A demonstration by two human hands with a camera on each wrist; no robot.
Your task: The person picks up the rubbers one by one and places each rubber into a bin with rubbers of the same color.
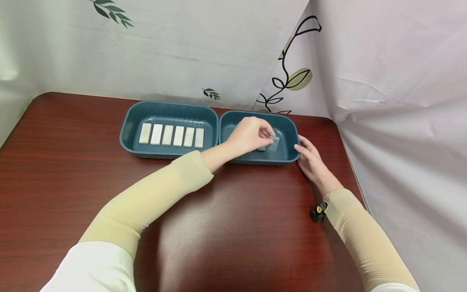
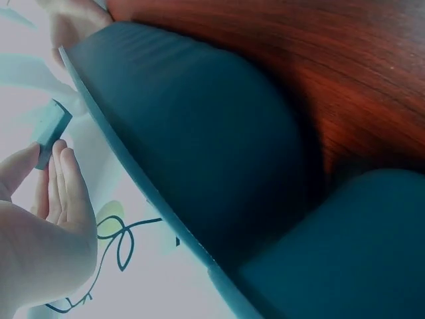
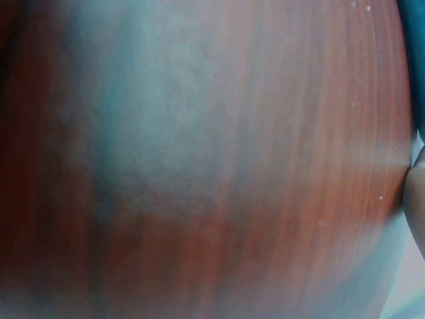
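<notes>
My left hand (image 1: 249, 134) is over the right blue bin (image 1: 255, 159), pinching a small grey-blue rectangular block (image 1: 273, 142) between thumb and fingers. In the left wrist view the block (image 2: 52, 133) stands out from the fingertips, above the bin's rim. Another block (image 1: 261, 149) shows inside that bin, partly hidden under the hand. At the bin's right end my right hand (image 1: 311, 160) grips the wall, thumb on the rim and fingers outside. Only a bit of a finger (image 3: 416, 206) shows in the right wrist view.
A second blue bin (image 1: 169, 154) stands against the left end of the first, with several pale rectangular blocks (image 1: 167, 135) lined up in a row. Both stand near the back edge of the reddish-brown table (image 1: 233, 219). White patterned cloth (image 1: 164, 52) hangs behind.
</notes>
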